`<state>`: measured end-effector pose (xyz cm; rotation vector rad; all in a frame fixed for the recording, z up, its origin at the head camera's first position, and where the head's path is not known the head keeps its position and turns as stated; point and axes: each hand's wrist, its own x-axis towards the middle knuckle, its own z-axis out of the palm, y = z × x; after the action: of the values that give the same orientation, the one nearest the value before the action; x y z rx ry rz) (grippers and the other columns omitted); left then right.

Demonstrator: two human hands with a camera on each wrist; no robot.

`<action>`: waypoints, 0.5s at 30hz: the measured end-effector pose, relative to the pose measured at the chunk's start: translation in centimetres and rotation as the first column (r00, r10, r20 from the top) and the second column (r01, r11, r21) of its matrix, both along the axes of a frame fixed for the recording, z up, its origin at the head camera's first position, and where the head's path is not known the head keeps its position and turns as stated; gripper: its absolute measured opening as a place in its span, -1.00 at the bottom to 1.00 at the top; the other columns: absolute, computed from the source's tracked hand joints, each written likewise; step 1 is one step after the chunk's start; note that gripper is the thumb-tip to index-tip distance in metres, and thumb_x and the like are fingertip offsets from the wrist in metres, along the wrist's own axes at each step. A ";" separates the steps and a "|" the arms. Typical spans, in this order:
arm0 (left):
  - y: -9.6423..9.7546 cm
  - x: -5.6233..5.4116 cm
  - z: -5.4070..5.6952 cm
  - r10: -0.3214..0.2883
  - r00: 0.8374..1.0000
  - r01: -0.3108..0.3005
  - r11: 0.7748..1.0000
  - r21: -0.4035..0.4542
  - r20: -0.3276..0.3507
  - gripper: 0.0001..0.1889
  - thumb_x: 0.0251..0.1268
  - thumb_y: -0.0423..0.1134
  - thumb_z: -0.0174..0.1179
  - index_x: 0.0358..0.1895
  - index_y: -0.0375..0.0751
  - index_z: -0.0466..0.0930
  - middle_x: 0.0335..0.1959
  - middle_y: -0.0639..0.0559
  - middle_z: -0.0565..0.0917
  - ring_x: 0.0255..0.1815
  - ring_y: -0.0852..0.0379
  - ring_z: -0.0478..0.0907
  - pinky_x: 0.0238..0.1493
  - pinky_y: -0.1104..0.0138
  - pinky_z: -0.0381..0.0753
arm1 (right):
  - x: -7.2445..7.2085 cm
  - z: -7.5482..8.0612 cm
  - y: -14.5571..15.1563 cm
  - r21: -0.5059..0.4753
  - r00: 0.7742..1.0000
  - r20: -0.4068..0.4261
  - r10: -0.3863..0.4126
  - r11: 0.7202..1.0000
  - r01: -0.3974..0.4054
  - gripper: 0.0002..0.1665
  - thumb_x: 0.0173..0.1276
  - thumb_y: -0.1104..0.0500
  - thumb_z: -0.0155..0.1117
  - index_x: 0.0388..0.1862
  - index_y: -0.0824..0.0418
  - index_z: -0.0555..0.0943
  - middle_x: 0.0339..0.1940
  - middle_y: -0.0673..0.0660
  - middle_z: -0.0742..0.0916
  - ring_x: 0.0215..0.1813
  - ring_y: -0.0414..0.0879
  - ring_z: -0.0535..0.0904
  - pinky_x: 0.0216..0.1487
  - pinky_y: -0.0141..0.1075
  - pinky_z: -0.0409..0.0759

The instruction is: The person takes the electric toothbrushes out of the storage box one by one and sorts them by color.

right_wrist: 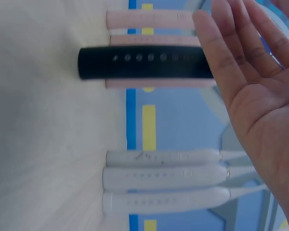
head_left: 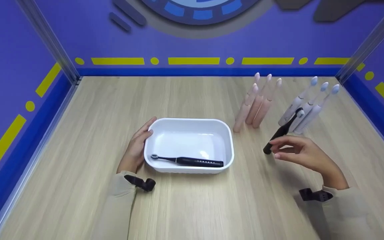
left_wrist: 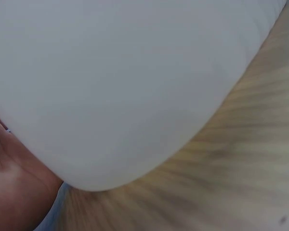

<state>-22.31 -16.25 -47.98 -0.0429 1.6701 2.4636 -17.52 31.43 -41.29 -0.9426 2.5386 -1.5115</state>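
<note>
A white plastic bin (head_left: 188, 124) sits mid-table with a black electric toothbrush (head_left: 200, 162) lying along its near side. My left hand (head_left: 136, 146) holds the bin's left end, thumb at the rim; the left wrist view shows its palm (left_wrist: 19, 183) against the wall, fingers hidden. A second black electric toothbrush (head_left: 281, 130) stands upright on the table at right. Beside it is my right hand (head_left: 300, 153), thumb and fingers apart. In the right wrist view the fingers extend past the handle (right_wrist: 135, 62) without curling round it.
Several pink electric toothbrushes (head_left: 260, 110) stand upright right of the bin. Three white toothbrushes with bluish heads (head_left: 307, 106) stand farther right, behind the black one. Blue-purple panels (head_left: 192, 46) wall the back and sides of the wooden table (head_left: 185, 206).
</note>
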 end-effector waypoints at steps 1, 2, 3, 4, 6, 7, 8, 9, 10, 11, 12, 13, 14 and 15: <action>0.0 0.0 0.0 0.000 1.000 0.000 1.000 -0.002 0.002 -0.47 0.48 -0.37 -0.24 0.49 -0.19 0.13 0.56 0.05 0.08 0.56 0.12 -0.02 0.55 0.29 -0.01 | -0.1 0.0 -0.2 -0.016 1.000 -0.003 0.024 1.000 -0.024 -0.58 0.13 0.53 0.30 0.01 0.41 0.59 -0.17 0.10 0.73 -0.08 -0.26 0.65 -0.11 -0.49 0.65; 0.0 0.0 0.0 0.001 1.000 -0.001 1.000 -0.003 0.004 -0.47 0.48 -0.37 -0.24 0.49 -0.19 0.13 0.56 0.05 0.08 0.56 0.12 -0.02 0.55 0.28 -0.01 | -0.3 0.0 -0.5 -0.029 0.999 -0.009 0.047 0.998 -0.047 -0.58 0.12 0.55 0.29 0.01 0.41 0.59 -0.17 0.13 0.73 -0.08 -0.25 0.66 -0.11 -0.49 0.65; 0.0 0.0 0.0 0.001 1.000 -0.001 1.000 -0.003 0.003 -0.47 0.48 -0.37 -0.24 0.49 -0.19 0.13 0.56 0.05 0.08 0.56 0.11 -0.01 0.55 0.28 -0.01 | -0.4 0.0 -0.7 -0.038 0.998 -0.019 0.065 0.997 -0.066 -0.57 0.11 0.56 0.29 0.01 0.40 0.60 -0.19 0.15 0.73 -0.09 -0.24 0.66 -0.11 -0.48 0.65; 0.0 0.0 0.0 0.002 1.000 -0.002 1.000 -0.008 0.003 -0.47 0.48 -0.37 -0.24 0.48 -0.19 0.13 0.56 0.05 0.08 0.56 0.11 -0.01 0.55 0.28 -0.01 | -0.5 0.0 -1.0 -0.044 0.996 -0.029 0.080 0.996 -0.081 -0.56 0.11 0.57 0.29 0.01 0.39 0.60 -0.20 0.17 0.73 -0.09 -0.24 0.66 -0.11 -0.48 0.65; 0.0 0.0 0.0 0.006 1.000 -0.006 1.000 -0.018 0.000 -0.47 0.48 -0.37 -0.24 0.48 -0.19 0.13 0.56 0.06 0.08 0.56 0.11 -0.02 0.55 0.28 -0.01 | -0.6 0.0 -1.6 -0.040 0.995 -0.042 0.091 0.995 -0.093 -0.56 0.11 0.55 0.30 0.01 0.36 0.61 -0.22 0.17 0.73 -0.12 -0.24 0.66 -0.14 -0.47 0.66; 0.0 0.0 0.0 0.006 1.000 -0.006 1.000 -0.024 -0.003 -0.48 0.48 -0.37 -0.23 0.48 -0.19 0.14 0.56 0.06 0.08 0.56 0.12 -0.02 0.55 0.28 -0.01 | -0.7 0.1 -1.9 -0.032 0.995 -0.044 0.087 0.996 -0.088 -0.57 0.12 0.54 0.31 0.01 0.33 0.62 -0.23 0.17 0.73 -0.14 -0.24 0.66 -0.15 -0.47 0.66; 0.0 0.0 0.0 0.006 1.000 -0.006 1.000 -0.031 -0.005 -0.48 0.48 -0.37 -0.23 0.48 -0.18 0.14 0.56 0.06 0.08 0.56 0.12 -0.02 0.55 0.27 -0.01 | -0.7 0.1 -2.2 -0.018 0.996 -0.048 0.081 0.996 -0.082 -0.57 0.13 0.51 0.32 0.01 0.32 0.63 -0.24 0.15 0.74 -0.15 -0.24 0.65 -0.16 -0.48 0.66; -0.1 0.0 -0.1 0.003 1.000 -0.003 0.999 -0.035 -0.008 -0.48 0.48 -0.37 -0.23 0.48 -0.18 0.14 0.56 0.07 0.07 0.56 0.11 -0.02 0.55 0.27 -0.01 | -0.7 0.2 -2.5 -0.006 0.996 -0.046 0.079 0.997 -0.079 -0.58 0.13 0.49 0.32 0.01 0.31 0.63 -0.24 0.14 0.74 -0.16 -0.24 0.65 -0.17 -0.48 0.65; -0.1 0.0 -0.1 0.001 1.000 -0.001 0.999 -0.041 -0.010 -0.48 0.47 -0.36 -0.23 0.48 -0.17 0.14 0.56 0.07 0.07 0.56 0.12 -0.02 0.55 0.26 -0.01 | -0.8 0.2 -2.8 0.007 0.996 -0.042 0.077 0.997 -0.077 -0.59 0.14 0.47 0.33 0.01 0.29 0.63 -0.24 0.14 0.74 -0.17 -0.25 0.65 -0.17 -0.48 0.65; -0.1 0.0 -0.1 -0.002 1.000 0.002 0.999 -0.046 -0.012 -0.47 0.47 -0.36 -0.23 0.48 -0.16 0.15 0.56 0.08 0.06 0.56 0.12 -0.02 0.55 0.26 -0.01 | -0.8 0.3 -3.1 0.022 0.996 -0.039 0.076 0.997 -0.075 -0.60 0.15 0.45 0.34 0.01 0.29 0.63 -0.24 0.14 0.75 -0.17 -0.25 0.66 -0.18 -0.48 0.65; -0.1 0.0 -0.1 -0.006 1.000 0.005 0.999 -0.050 -0.015 -0.47 0.47 -0.36 -0.23 0.48 -0.16 0.14 0.56 0.08 0.06 0.57 0.11 -0.03 0.55 0.25 -0.01 | -0.9 0.4 -3.4 0.033 0.996 -0.031 0.079 0.996 -0.078 -0.61 0.16 0.44 0.34 0.01 0.29 0.63 -0.24 0.15 0.75 -0.17 -0.25 0.66 -0.19 -0.48 0.64; -0.1 0.1 -0.1 -0.008 1.000 0.007 0.999 -0.052 -0.015 -0.47 0.47 -0.36 -0.23 0.48 -0.15 0.14 0.56 0.07 0.05 0.57 0.11 -0.03 0.55 0.25 -0.01 | -1.1 0.5 -3.7 0.047 0.996 -0.025 0.086 0.995 -0.085 -0.61 0.17 0.42 0.35 0.01 0.29 0.63 -0.23 0.15 0.75 -0.16 -0.26 0.66 -0.19 -0.47 0.64; -0.1 0.1 -0.1 -0.008 1.000 0.007 0.998 -0.054 -0.016 -0.47 0.47 -0.35 -0.23 0.49 -0.15 0.14 0.57 0.07 0.05 0.57 0.10 -0.03 0.55 0.25 -0.01 | -1.2 0.6 -4.0 0.059 0.995 -0.013 0.096 0.994 -0.095 -0.62 0.18 0.40 0.35 0.01 0.28 0.63 -0.22 0.17 0.75 -0.15 -0.26 0.67 -0.18 -0.47 0.65; -0.1 0.1 -0.1 -0.006 1.000 0.005 0.998 -0.057 -0.016 -0.47 0.47 -0.35 -0.23 0.49 -0.15 0.14 0.57 0.07 0.05 0.57 0.11 -0.03 0.55 0.25 -0.01 | -1.3 0.8 -4.3 0.074 0.995 -0.002 0.104 0.992 -0.103 -0.63 0.19 0.38 0.35 0.02 0.26 0.63 -0.20 0.17 0.75 -0.13 -0.27 0.67 -0.17 -0.47 0.65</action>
<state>-22.24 -16.34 -48.06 -0.0254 1.7447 2.4183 -18.87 27.10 -40.53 -1.0519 2.4877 -1.3793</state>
